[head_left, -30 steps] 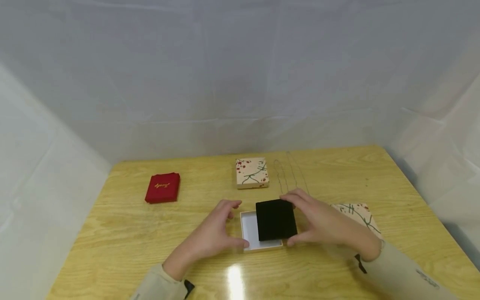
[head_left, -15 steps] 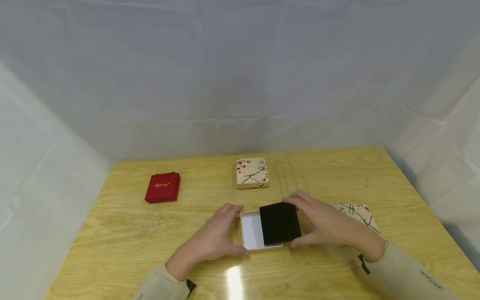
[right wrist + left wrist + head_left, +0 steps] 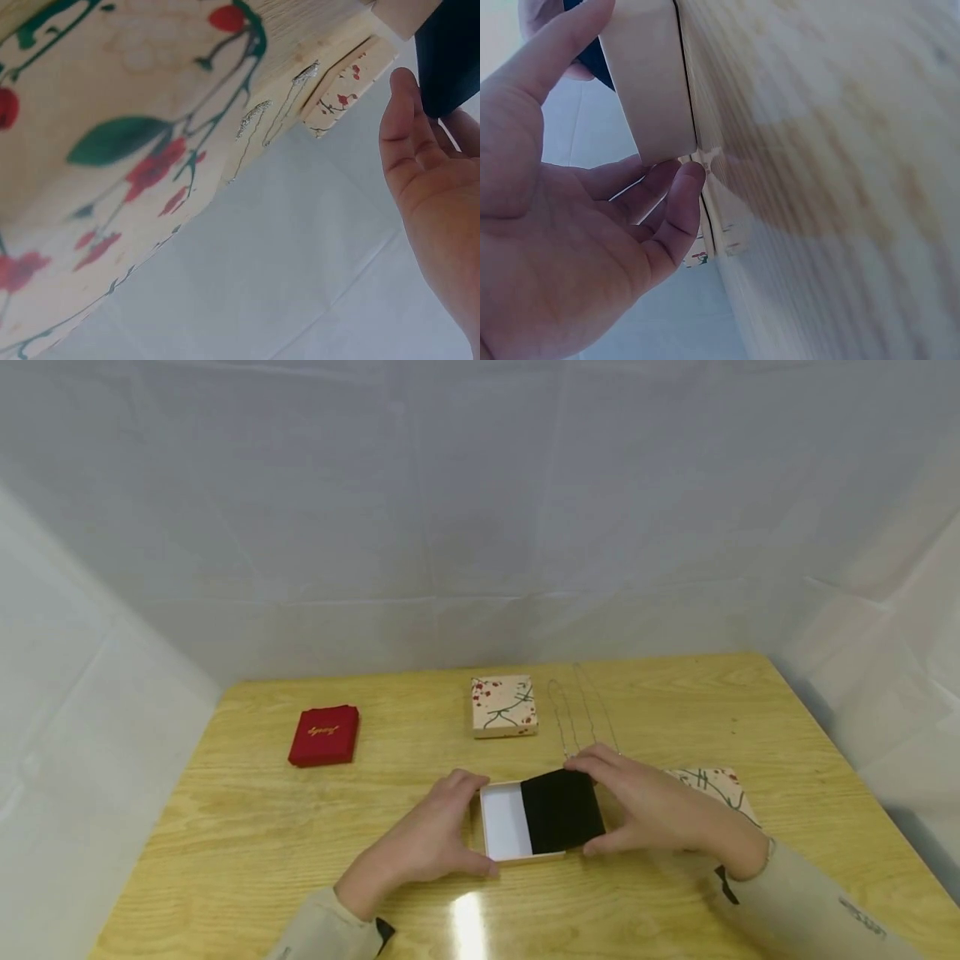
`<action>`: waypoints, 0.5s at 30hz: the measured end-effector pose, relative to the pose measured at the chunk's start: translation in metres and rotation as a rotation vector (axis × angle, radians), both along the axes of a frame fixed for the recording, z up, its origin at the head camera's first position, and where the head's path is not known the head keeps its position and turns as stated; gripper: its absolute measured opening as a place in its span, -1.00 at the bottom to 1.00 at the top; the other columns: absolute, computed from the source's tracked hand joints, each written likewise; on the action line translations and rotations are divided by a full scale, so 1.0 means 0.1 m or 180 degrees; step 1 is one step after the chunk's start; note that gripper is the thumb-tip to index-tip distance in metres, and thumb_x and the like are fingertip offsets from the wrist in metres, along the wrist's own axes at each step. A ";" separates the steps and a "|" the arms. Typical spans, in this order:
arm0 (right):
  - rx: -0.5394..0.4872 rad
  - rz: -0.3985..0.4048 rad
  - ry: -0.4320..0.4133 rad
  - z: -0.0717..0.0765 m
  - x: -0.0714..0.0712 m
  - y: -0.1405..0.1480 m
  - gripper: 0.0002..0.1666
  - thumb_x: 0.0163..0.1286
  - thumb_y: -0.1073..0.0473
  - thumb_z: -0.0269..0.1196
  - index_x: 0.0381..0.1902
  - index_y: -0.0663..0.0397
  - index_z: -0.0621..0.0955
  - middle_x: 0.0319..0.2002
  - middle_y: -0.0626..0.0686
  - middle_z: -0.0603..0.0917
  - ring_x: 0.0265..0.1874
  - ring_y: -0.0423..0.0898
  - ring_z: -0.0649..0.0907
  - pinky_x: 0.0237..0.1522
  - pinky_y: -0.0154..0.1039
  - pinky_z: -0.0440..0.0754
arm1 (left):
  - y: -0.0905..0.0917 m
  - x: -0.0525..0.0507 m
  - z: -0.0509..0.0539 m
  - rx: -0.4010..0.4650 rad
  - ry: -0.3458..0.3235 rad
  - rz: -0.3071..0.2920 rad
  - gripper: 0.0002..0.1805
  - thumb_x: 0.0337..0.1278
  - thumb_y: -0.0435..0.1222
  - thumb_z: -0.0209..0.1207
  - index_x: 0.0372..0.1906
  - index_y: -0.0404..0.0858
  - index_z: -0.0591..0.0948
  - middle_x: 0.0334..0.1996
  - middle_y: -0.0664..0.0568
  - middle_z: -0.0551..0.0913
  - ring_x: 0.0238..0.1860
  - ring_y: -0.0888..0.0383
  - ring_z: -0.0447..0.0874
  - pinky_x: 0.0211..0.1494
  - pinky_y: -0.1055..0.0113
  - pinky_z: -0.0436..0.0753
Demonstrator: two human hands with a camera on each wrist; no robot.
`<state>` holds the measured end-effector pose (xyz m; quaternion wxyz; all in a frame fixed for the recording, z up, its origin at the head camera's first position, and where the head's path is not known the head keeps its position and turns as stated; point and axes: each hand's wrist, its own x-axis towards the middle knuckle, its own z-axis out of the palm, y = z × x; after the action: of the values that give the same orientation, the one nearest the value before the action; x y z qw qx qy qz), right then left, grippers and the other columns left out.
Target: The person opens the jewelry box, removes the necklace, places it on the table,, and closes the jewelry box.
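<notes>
Black pad (image 3: 564, 812) slid right and nearer person over past second, baring more of box (image 3: 506, 822) floor; seemingly unseated. Right hand (image 3: 641, 797) pinches pad; left hand (image 3: 427, 833) grips box, thumb opposite fingers.

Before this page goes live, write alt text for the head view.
A person's right hand holds a black pad partly over a shallow open box on a wooden table, while their left hand grips the box's left side. Beyond lie a floral box and two thin chains; a red square item sits left, a partly hidden floral piece right.
</notes>
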<state>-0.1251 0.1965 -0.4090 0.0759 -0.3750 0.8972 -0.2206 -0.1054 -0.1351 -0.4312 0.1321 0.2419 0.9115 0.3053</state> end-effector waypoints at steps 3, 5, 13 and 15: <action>0.0043 0.0001 -0.0007 0.00 -0.01 -0.01 0.22 0.14 -0.33 0.60 0.57 0.11 0.36 0.44 -0.04 0.41 0.27 -0.09 0.59 0.30 -0.05 0.64 | 0.00 0.00 0.00 -0.0004 0.0009 -0.0003 0.26 -0.26 0.03 0.72 0.57 -0.34 0.33 0.41 -0.10 0.44 0.43 -0.08 0.39 0.53 -0.03 0.42; 0.0069 -0.0006 -0.0026 -0.01 -0.02 -0.02 0.22 0.14 -0.34 0.59 0.58 0.10 0.36 0.45 -0.03 0.41 0.28 -0.08 0.59 0.30 -0.04 0.64 | -0.01 0.00 0.00 -0.0015 0.0016 -0.0002 0.25 -0.26 0.03 0.72 0.57 -0.33 0.33 0.40 -0.10 0.44 0.43 -0.08 0.40 0.53 -0.03 0.42; 0.0153 -0.0053 -0.0112 -0.04 -0.04 -0.09 0.21 0.12 -0.42 0.57 0.54 0.05 0.41 0.41 -0.05 0.44 0.24 -0.09 0.60 0.27 -0.02 0.66 | 0.00 0.00 0.02 -0.0010 -0.0004 -0.0023 0.23 -0.25 0.03 0.71 0.56 -0.33 0.35 0.37 -0.07 0.46 0.41 -0.08 0.40 0.53 -0.03 0.42; 0.0170 -0.0049 -0.0119 -0.04 -0.04 -0.11 0.21 0.11 -0.43 0.56 0.54 0.06 0.41 0.41 -0.05 0.45 0.22 -0.09 0.61 0.26 -0.02 0.66 | 0.00 -0.01 0.02 -0.0008 -0.0008 -0.0024 0.23 -0.24 0.03 0.71 0.56 -0.33 0.35 0.37 -0.07 0.46 0.41 -0.07 0.41 0.53 -0.03 0.43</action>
<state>-0.1295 0.1855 -0.4134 0.1010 -0.3617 0.9041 -0.2041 -0.1060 -0.1356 -0.4292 0.1347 0.2448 0.9108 0.3040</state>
